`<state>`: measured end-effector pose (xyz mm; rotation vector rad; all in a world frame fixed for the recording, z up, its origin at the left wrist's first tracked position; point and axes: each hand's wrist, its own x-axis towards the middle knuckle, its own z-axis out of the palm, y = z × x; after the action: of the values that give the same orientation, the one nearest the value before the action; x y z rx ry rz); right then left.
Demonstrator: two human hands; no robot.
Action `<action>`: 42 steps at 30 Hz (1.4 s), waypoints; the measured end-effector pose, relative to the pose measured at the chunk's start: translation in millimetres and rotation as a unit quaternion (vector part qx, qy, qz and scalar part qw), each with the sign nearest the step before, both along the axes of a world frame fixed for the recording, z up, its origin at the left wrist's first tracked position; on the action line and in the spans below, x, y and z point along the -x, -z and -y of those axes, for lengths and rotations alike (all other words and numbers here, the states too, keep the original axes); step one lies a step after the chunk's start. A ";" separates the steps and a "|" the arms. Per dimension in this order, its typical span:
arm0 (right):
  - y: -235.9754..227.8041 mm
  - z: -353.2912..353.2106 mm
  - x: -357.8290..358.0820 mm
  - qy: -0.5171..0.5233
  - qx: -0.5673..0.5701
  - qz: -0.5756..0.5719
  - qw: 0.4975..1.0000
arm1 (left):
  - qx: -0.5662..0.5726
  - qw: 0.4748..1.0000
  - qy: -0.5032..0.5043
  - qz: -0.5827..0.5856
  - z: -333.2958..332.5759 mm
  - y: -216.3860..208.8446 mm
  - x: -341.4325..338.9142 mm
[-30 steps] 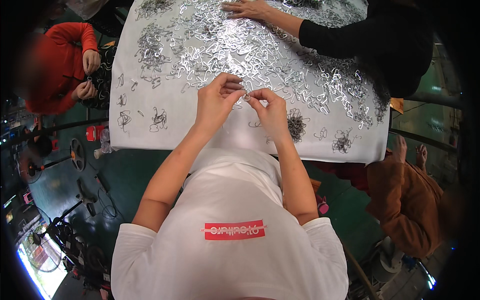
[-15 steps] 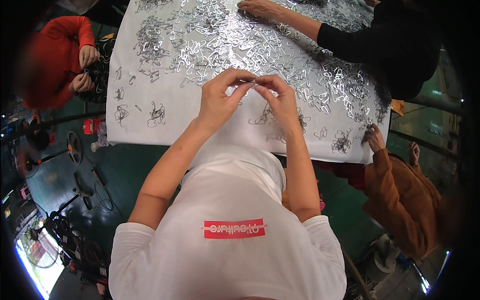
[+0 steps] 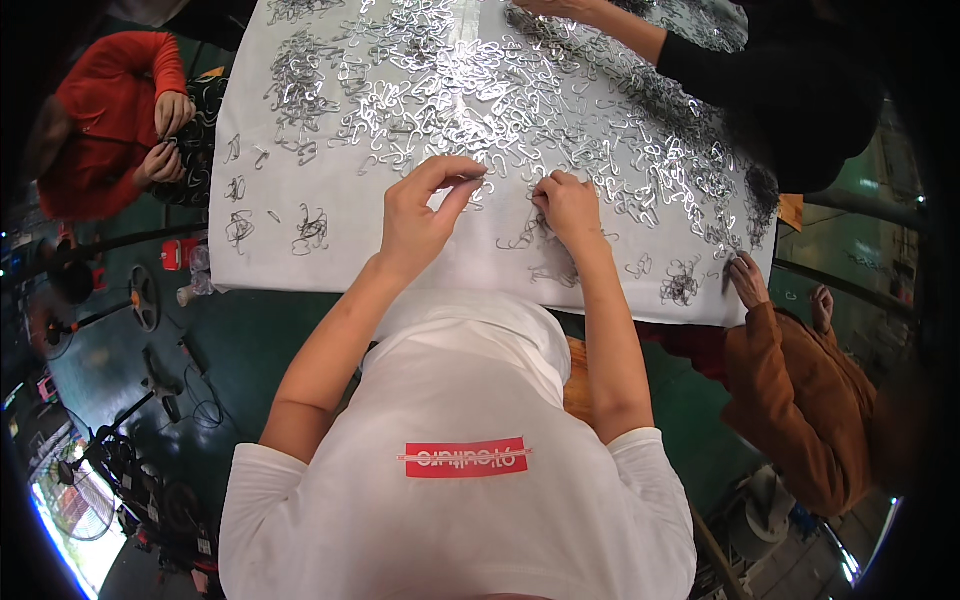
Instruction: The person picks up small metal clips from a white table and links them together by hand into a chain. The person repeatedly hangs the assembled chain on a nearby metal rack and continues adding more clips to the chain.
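Over the white-covered table point(image 3: 345, 265), my left hand point(image 3: 420, 215) has thumb and forefinger pinched together. Whatever lies between those fingertips is too small to make out. My right hand point(image 3: 570, 215) is a little to the right, its fingers curled down and closed, and what they grip is hidden. A loose cluster of bent wire hooks point(image 3: 520, 238) lies just below and left of the right fingers. Beyond both hands spreads a large heap of shiny silver metal hooks point(image 3: 480, 110).
Small clusters of hooks lie at left point(image 3: 311, 230) and right point(image 3: 680, 283). A co-worker's dark-sleeved arm point(image 3: 690, 65) reaches over the far right. Another person's hand point(image 3: 748, 280) touches the right table edge. A person in red point(image 3: 120, 130) sits at left. A floor fan point(image 3: 146, 298) stands lower left.
My hands were together at the fingertips and are now apart. The right moved down and right toward the small cluster, the left slightly left. The dark-sleeved arm shifted right.
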<state>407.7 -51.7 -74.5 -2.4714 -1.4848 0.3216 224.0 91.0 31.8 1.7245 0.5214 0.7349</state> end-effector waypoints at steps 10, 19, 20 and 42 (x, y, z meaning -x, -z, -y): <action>-28.4 -1.1 22.4 0.094 -0.048 -0.169 0.980 | 0.026 1.000 0.012 -0.002 3.8 6.1 11.3; -114.7 -11.2 76.2 0.194 -0.353 -0.591 0.699 | -0.008 0.999 -0.010 0.040 16.6 5.1 7.9; -120.0 -13.1 77.3 0.210 -0.350 -0.589 0.697 | -0.018 0.999 -0.007 0.040 17.7 4.5 7.6; -126.9 -17.9 80.9 0.205 -0.490 -0.510 0.677 | -0.185 0.979 -0.071 -0.041 -1.8 38.5 7.4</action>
<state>326.8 -33.8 52.3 -1.2137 -0.3537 0.5016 216.6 92.7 -6.7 2.0854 0.5963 0.9080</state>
